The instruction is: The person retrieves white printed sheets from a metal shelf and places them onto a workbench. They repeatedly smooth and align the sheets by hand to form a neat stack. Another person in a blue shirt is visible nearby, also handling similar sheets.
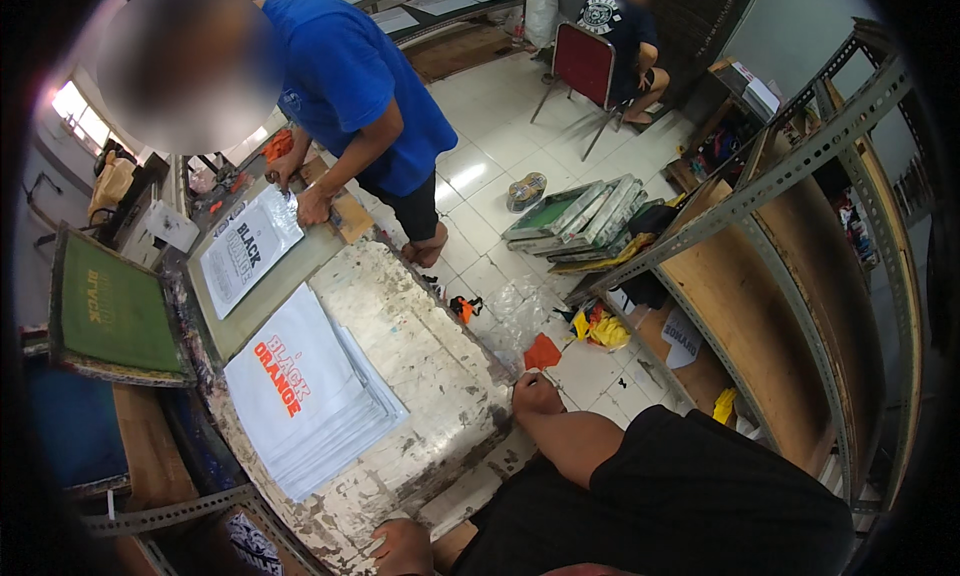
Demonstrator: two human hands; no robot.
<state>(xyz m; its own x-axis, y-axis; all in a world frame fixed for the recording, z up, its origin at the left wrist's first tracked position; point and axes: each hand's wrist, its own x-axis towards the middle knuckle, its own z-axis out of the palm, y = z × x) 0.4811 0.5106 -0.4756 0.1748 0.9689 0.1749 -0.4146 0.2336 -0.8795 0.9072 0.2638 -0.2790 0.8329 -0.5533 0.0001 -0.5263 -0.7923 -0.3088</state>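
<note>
My left hand rests on the near edge of a worn, paint-spattered table, its fingers only partly showing. At the table's right corner my right hand is curled closed; whatever is inside it, if anything, is hidden. Away from both hands lies a stack of white sheets with red-orange lettering on the top one. Farther off, a person in a blue shirt leans over the table. Both of that person's hands are at the upper end of a pale sheet with dark lettering.
A green printing screen stands tilted at the left. Several framed screens are stacked on the tiled floor, near scattered cloth and plastic. Metal-framed wooden shelving curves along the right. Another person sits beyond a red chair.
</note>
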